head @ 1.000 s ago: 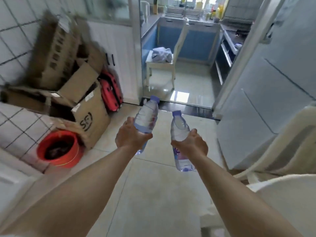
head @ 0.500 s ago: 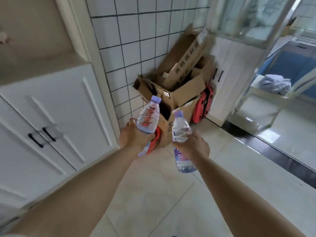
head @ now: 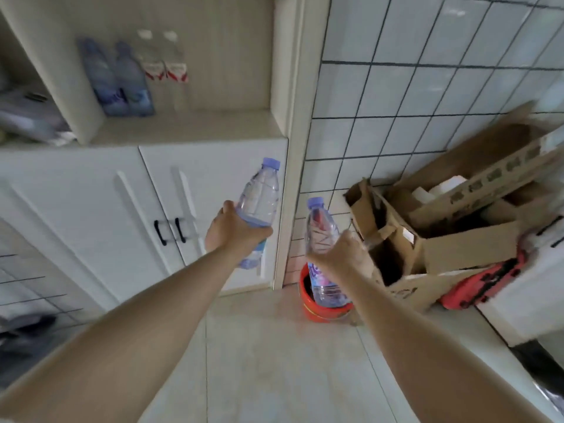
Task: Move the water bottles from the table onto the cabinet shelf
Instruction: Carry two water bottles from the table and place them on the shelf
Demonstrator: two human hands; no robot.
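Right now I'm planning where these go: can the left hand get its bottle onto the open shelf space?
Probably yes: the shelf is open-fronted, and bare board lies right of the standing bottles. Nothing blocks the left hand.

We cannot read the labels of the four bottles on the cabinet shelf (head: 189, 129); motion blur smears them. Our left hand (head: 232, 236) covers the middle of the left bottle (head: 259, 193), and our right hand (head: 343, 254) hides the waist of the right bottle (head: 320, 230), whose label print is illegible. That bottle screens part of the red bucket (head: 323, 312). The cardboard boxes (head: 457, 227) run past the right edge, their lettering unreadable. Things at the far left blur beyond naming.
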